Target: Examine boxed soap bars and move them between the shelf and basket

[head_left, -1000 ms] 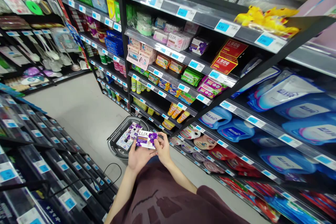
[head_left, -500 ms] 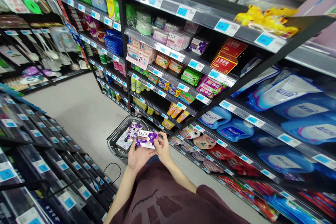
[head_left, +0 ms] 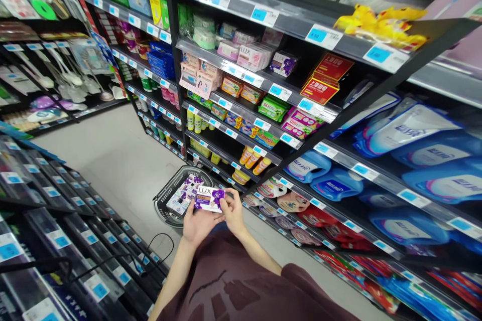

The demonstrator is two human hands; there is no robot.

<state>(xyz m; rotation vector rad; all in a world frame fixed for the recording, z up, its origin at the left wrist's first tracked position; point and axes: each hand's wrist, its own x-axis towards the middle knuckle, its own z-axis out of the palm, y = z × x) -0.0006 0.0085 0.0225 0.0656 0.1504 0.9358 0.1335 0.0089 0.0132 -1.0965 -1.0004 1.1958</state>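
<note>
A white and purple LUX box (head_left: 206, 198) is held between both hands, its label facing up. My left hand (head_left: 198, 223) grips its left end and lower edge, with the thumb at the left side. The thumb and fingers of my right hand (head_left: 232, 210) pinch its right end. Beyond the box, a dark grey basket (head_left: 160, 205) stands on the floor, with several purple and white boxes (head_left: 182, 194) in it. Similar LUX boxes (head_left: 283, 63) sit on a shelf ahead.
Tall shelves (head_left: 241, 74) of soap and detergent bottles (head_left: 335, 184) run along the right. Low racks (head_left: 64, 210) with price tags line the left, with a black cable (head_left: 173, 244) looping beside them. Grey floor (head_left: 113, 150) lies between.
The view has shifted very slightly. Both hands keep hold of the LUX box in nearly the same place.
</note>
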